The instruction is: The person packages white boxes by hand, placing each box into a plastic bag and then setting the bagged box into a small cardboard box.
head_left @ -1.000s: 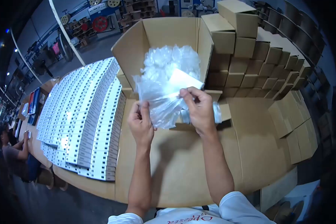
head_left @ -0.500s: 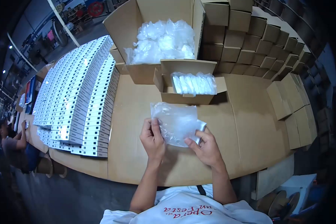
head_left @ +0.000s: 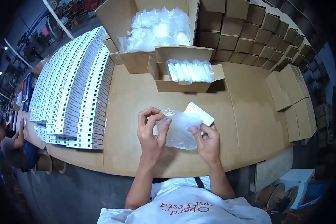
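Note:
A clear plastic bag (head_left: 181, 130) hangs between my two hands above the cardboard-covered table. My left hand (head_left: 151, 130) pinches its upper left edge with thumb and fingers. In my right hand (head_left: 206, 142) are the bag's right side and a white flat box (head_left: 198, 114), which sticks out up and to the right behind the bag. Beyond them stands a small open carton (head_left: 183, 87) with a row of bagged white items (head_left: 190, 71) inside.
Stacked white boxes (head_left: 69, 93) rise on the left. A large carton (head_left: 138, 61) of plastic bags (head_left: 160, 31) stands at the back. Brown cartons (head_left: 233, 26) are stacked at back right, with more cartons (head_left: 287, 87) at right. Another person (head_left: 16, 143) sits far left.
The white box now shows much more, out past the bag's upper right. My left hand has shifted its hold on the bag's edge. The whole view has tilted slightly, so the table appears higher.

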A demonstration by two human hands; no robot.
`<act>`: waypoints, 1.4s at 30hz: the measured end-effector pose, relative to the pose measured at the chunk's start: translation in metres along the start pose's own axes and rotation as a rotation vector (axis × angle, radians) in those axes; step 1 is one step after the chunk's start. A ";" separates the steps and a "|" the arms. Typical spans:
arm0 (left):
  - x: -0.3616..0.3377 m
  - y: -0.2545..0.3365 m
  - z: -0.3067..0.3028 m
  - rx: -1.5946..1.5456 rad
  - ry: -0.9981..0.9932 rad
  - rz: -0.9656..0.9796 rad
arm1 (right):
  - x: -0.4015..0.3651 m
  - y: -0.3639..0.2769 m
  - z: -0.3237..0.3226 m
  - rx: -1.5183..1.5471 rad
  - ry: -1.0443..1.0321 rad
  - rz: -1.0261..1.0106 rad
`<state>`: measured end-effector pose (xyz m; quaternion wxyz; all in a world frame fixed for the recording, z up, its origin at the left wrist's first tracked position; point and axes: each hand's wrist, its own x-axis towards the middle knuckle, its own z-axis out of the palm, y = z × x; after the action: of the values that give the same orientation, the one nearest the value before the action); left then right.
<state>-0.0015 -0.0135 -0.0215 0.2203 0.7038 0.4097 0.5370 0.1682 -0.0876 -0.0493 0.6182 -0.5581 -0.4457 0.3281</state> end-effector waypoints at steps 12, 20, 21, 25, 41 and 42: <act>-0.006 -0.026 -0.004 -0.498 -0.133 -0.306 | -0.011 0.006 -0.011 0.077 -0.007 0.139; -0.010 -0.028 0.000 -0.588 -0.133 -0.366 | -0.015 0.024 -0.004 -0.102 0.013 -0.005; -0.011 -0.028 0.001 -0.608 -0.135 -0.369 | -0.016 0.025 -0.004 -0.146 0.015 0.014; -0.015 -0.033 0.005 -0.719 -0.164 -0.379 | -0.018 0.031 -0.006 -0.208 -0.017 0.036; -0.039 -0.023 0.011 -0.695 -0.313 -0.586 | -0.018 0.029 -0.002 0.049 0.057 0.078; -0.040 -0.022 0.011 -0.647 -0.323 -0.560 | -0.010 0.022 -0.012 0.043 0.057 0.082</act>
<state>-0.0021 -0.0319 -0.0647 0.6265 0.5357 0.3558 0.4403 0.1770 -0.0982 -0.0724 0.6285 -0.5718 -0.3973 0.3467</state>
